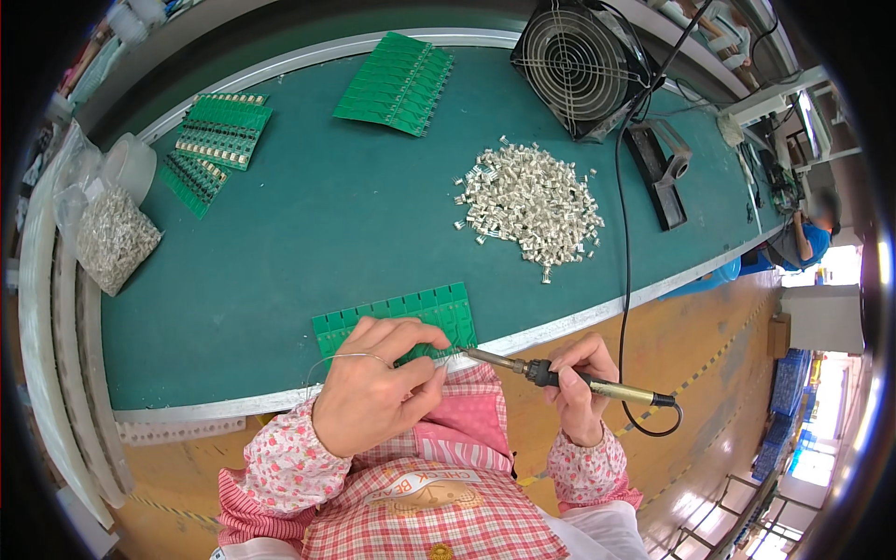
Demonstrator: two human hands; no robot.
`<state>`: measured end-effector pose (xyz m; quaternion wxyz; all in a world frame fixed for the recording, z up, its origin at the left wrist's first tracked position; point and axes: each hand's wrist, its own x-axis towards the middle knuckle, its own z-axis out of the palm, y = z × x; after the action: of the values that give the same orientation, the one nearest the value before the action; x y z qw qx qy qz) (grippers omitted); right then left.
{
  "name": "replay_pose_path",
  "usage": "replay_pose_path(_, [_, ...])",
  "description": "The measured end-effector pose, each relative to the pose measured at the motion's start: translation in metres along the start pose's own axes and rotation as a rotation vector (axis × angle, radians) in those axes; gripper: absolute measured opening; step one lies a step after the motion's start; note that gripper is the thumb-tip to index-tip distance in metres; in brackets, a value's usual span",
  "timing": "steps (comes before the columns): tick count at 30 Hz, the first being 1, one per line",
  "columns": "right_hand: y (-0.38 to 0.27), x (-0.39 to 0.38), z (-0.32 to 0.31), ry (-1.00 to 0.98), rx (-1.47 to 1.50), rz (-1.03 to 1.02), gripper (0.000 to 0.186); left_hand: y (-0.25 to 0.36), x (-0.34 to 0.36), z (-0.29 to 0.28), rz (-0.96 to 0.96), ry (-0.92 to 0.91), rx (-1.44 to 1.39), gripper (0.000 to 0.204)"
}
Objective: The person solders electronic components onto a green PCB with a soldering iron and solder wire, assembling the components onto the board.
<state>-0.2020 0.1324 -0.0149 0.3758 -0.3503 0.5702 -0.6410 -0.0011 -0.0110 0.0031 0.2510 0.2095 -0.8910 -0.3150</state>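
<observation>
A green circuit board panel (446, 303) lies at the front edge of the table, partly covered by my left hand (369, 392). Its fingers are curled in a pinch around a thin solder wire (322, 361), which loops out behind the hand. My right hand (581, 385) grips a soldering iron (539, 372) with a black and gold handle. The iron's tip points left and meets the panel's near right edge, close to my left fingertips. Whether the wire touches the tip there is too small to tell.
A pile of small white connectors (532, 205) sits beyond the panel. Farther back are bare boards (397, 84), populated boards (224, 131), and a fan (574, 61). A bag of parts (114, 238) stands left. A black cable (623, 233) and an iron stand (661, 173) are right.
</observation>
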Motion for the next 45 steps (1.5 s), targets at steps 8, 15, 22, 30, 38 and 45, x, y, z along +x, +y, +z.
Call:
replay_pose_path(8, [0.0, 0.0, 0.0, 0.006, 0.031, 0.007, 0.018, 0.0, 0.001, 0.0, 0.003, -0.002, -0.021, 0.012])
replay_pose_path(15, [0.001, 0.0, 0.001, 0.02, 0.038, 0.014, 0.019, -0.001, 0.0, 0.0, 0.002, 0.003, -0.025, 0.012])
replay_pose_path(22, [0.001, 0.001, 0.002, 0.009, 0.035, 0.003, 0.02, -0.001, 0.0, 0.0, 0.008, 0.0, -0.03, 0.012])
replay_pose_path(30, [0.001, 0.0, 0.001, 0.008, 0.03, 0.002, 0.019, 0.002, 0.001, 0.002, 0.003, -0.009, 0.034, 0.011])
replay_pose_path(38, [0.001, -0.004, 0.001, 0.037, 0.036, -0.039, 0.021, 0.003, -0.005, -0.004, 0.017, 0.023, 0.065, 0.019])
replay_pose_path(45, [-0.001, -0.003, 0.008, 0.056, 0.063, -0.035, 0.023, -0.004, -0.01, -0.005, 0.028, 0.018, 0.016, 0.021])
